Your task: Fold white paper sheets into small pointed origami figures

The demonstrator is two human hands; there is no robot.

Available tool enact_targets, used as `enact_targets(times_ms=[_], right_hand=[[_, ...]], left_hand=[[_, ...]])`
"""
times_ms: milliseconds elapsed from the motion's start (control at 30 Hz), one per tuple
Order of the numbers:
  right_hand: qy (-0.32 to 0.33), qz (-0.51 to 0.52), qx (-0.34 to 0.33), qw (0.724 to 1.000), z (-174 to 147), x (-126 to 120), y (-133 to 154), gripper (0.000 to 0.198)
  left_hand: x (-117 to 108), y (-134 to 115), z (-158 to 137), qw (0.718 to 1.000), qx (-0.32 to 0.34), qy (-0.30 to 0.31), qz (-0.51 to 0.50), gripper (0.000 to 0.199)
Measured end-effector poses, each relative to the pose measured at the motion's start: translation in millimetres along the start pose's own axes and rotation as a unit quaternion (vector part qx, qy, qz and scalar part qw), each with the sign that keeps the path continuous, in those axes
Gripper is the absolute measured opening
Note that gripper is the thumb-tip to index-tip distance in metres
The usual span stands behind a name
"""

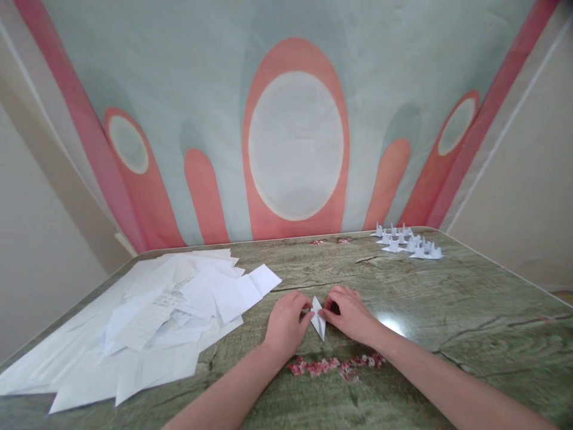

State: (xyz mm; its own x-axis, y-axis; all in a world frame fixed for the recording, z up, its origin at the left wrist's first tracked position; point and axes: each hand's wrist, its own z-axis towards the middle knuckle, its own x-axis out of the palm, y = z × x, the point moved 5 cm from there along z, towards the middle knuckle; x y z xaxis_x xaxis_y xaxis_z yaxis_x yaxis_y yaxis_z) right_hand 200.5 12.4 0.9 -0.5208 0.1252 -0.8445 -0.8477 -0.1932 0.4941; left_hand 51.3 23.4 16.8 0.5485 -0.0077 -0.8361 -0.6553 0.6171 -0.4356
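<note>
A small white folded paper (318, 326), narrow and diamond-shaped, is between my two hands just over the wood-grain table (286, 406). My left hand (289, 319) pinches its left edge between thumb and curled fingers. From the other side, my right hand (351, 310) pinches the right edge near the middle. The paper's top and bottom points stick out past the fingertips. Whether the paper touches the table is hard to tell.
A spread pile of white paper sheets (152, 334) covers the table's left side, with creased sheets (264, 279) at its right edge. Several folded paper cranes (403, 239) stand at the far right. A pink flower pattern (320, 366) runs along the near tabletop. A patterned wall (215, 71) rises behind.
</note>
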Motion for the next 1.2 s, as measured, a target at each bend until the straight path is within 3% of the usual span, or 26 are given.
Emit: enact_targets(times_ms=[200,567,833,1067,1200], right_hand=[[-0.005,-0.001,-0.004,1.0,-2,-1,2,0.016],[-0.027,-0.011,-0.029,0.999,-7,-4,5,0.018],[-0.032,-0.135,-0.095,0.986,-16,-6,26,0.009],[-0.005,-0.114,-0.074,0.991,-17,-6,23,0.011],[-0.006,-0.12,-0.101,0.988,-23,-5,25,0.017]], left_hand=[[-6,-17,-4,0.994,0.091,0.024,0.062,0.021],[3,-20,-20,0.968,0.15,0.114,0.164,0.043],[5,-13,-28,0.965,0.128,0.156,0.168,0.052],[8,-12,-29,0.971,0.119,0.148,0.144,0.051],[10,-11,-30,0.972,0.118,0.143,0.147,0.052]])
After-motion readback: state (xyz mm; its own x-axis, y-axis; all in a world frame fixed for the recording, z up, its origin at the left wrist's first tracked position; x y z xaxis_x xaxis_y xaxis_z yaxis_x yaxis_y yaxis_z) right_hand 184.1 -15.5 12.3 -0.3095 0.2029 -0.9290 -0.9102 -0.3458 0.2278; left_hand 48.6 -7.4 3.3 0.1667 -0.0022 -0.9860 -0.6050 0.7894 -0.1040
